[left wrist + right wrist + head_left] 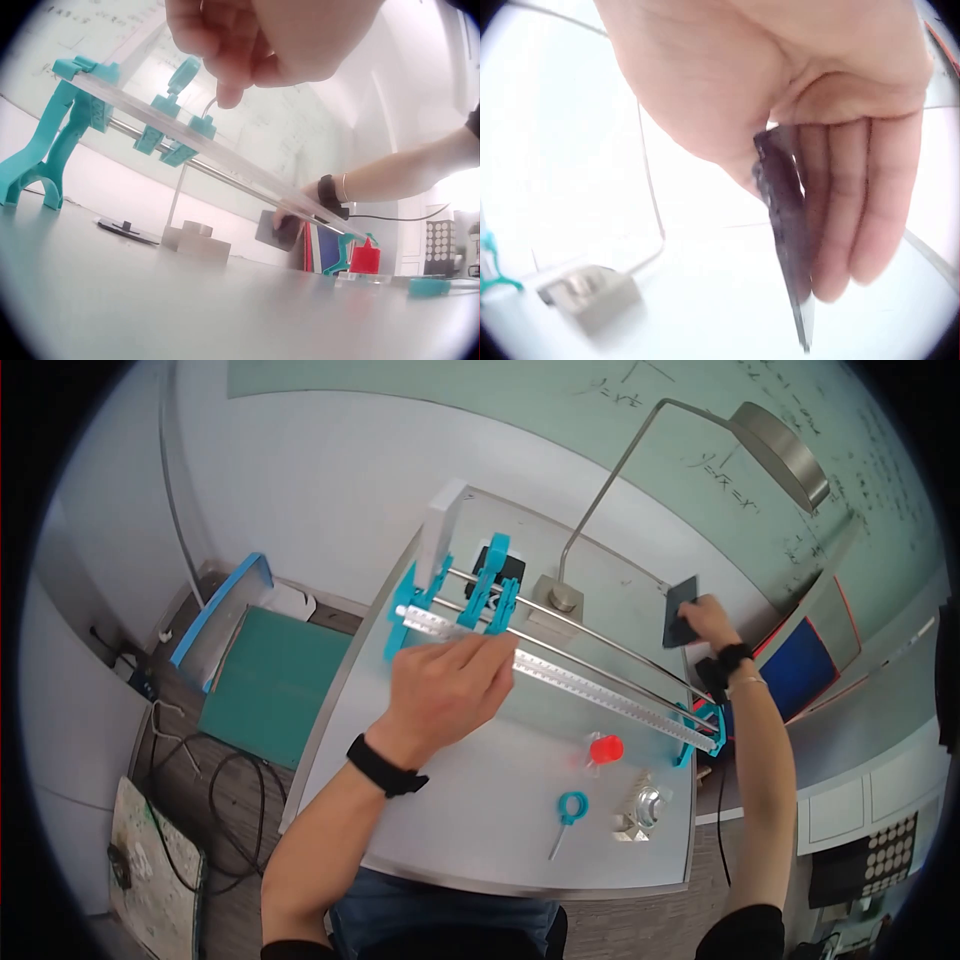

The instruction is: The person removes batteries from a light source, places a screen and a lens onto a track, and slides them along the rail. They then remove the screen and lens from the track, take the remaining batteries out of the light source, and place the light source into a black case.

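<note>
My right hand [712, 622] pinches a thin dark flat plate [680, 610] between thumb and straight fingers, above the far right of the table. The plate [784, 217] appears nearly edge-on in the right wrist view. My left hand [445, 685], fingers loosely curled, hovers over the clear ruler [590, 688] along the front of a rail bench. Nothing shows in its fingers [229, 82] in the left wrist view. Close beyond them are teal sliding holders [485, 595] on metal rails [600, 643]. A white panel [438, 532] stands at the bench's left end.
A desk lamp's square base [556, 605] sits behind the rails, its arm rising right. Nearer me are a red piece [606, 749] on a clear stand, a teal ring with stem [572, 807] and a shiny clear object [645, 808]. A whiteboard [480, 390] backs the table.
</note>
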A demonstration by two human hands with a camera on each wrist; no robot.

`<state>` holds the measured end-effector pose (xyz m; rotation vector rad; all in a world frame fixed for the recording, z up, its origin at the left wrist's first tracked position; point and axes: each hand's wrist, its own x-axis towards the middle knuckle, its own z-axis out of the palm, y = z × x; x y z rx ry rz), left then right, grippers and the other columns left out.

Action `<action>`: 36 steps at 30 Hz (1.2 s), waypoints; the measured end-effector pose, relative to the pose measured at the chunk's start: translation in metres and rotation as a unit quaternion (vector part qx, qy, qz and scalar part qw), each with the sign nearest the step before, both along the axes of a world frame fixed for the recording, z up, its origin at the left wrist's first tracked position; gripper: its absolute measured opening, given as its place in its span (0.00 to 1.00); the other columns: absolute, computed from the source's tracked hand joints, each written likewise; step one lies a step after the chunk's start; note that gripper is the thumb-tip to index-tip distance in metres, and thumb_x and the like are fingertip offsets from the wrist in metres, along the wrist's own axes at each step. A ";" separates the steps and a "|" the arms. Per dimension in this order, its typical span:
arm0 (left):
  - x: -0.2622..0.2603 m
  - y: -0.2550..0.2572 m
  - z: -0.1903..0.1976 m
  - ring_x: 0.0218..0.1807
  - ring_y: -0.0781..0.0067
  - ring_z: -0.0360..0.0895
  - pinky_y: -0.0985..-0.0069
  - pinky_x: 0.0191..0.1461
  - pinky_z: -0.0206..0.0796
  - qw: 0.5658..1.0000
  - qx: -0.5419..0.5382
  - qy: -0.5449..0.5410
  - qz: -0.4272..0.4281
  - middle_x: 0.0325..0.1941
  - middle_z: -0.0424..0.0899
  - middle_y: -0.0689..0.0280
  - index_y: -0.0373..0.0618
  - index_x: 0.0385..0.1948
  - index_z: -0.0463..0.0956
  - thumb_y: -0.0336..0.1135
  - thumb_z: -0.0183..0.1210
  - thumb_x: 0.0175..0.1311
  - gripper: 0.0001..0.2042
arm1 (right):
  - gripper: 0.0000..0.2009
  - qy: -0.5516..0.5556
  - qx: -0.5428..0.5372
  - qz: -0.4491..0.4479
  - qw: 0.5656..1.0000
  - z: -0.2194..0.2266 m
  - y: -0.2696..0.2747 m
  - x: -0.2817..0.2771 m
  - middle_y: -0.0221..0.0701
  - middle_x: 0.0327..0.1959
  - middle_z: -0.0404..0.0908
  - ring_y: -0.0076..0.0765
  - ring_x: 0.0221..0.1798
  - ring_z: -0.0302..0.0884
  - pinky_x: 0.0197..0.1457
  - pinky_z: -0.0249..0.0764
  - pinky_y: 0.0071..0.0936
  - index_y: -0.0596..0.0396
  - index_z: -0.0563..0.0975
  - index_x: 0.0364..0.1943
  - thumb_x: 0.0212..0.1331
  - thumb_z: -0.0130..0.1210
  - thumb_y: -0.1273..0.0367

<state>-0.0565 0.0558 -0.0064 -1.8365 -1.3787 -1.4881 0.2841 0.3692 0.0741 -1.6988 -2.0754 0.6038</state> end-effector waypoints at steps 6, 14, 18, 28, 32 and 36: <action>0.060 -0.015 0.014 0.31 0.78 0.83 0.79 0.27 0.72 0.929 -0.096 -0.278 -0.226 0.37 0.87 0.66 0.41 0.49 0.78 0.34 0.66 0.67 0.13 | 0.15 0.296 0.008 0.148 0.944 0.044 -0.207 -0.060 0.29 0.37 0.89 0.16 0.28 0.78 0.30 0.71 0.17 0.62 0.84 0.48 0.70 0.54 0.65; 0.069 -0.063 0.039 0.21 0.83 0.76 0.85 0.24 0.67 0.638 -0.349 -0.437 -0.530 0.31 0.84 0.66 0.37 0.47 0.78 0.43 0.59 0.76 0.15 | 0.32 0.376 -0.170 0.303 0.859 0.028 -0.349 -0.061 0.37 0.57 0.80 0.27 0.41 0.83 0.32 0.78 0.23 0.57 0.64 0.72 0.66 0.63 0.69; 0.062 -0.065 0.034 0.17 0.84 0.73 0.85 0.22 0.64 0.560 -0.429 -0.400 -0.585 0.25 0.82 0.67 0.38 0.41 0.81 0.46 0.58 0.76 0.17 | 0.48 0.458 -0.300 0.309 0.778 0.029 -0.360 -0.072 0.40 0.78 0.61 0.37 0.72 0.69 0.53 0.81 0.33 0.54 0.51 0.79 0.57 0.69 0.72; 0.007 -0.009 0.023 0.25 0.76 0.81 0.77 0.26 0.70 0.914 -0.151 -0.268 -0.264 0.32 0.85 0.65 0.39 0.44 0.82 0.41 0.64 0.69 0.14 | 0.48 0.379 -0.053 0.354 0.854 0.020 -0.272 -0.127 0.37 0.69 0.70 0.33 0.69 0.71 0.70 0.75 0.35 0.51 0.58 0.72 0.47 0.74 0.83; -0.018 -0.002 -0.001 0.31 0.63 0.84 0.69 0.29 0.74 0.995 -0.096 -0.018 0.032 0.53 0.85 0.62 0.44 0.58 0.75 0.31 0.60 0.62 0.20 | 0.48 0.330 -0.014 0.363 0.871 0.010 -0.217 -0.163 0.36 0.66 0.72 0.32 0.67 0.73 0.69 0.75 0.35 0.50 0.58 0.72 0.46 0.76 0.80; -0.014 0.003 -0.019 0.29 0.59 0.84 0.66 0.29 0.75 0.991 -0.122 0.009 0.046 0.61 0.82 0.60 0.42 0.63 0.70 0.28 0.58 0.59 0.26 | 0.50 0.269 0.001 0.345 0.899 0.009 -0.198 -0.183 0.35 0.64 0.72 0.30 0.61 0.76 0.63 0.77 0.31 0.51 0.58 0.71 0.43 0.81 0.71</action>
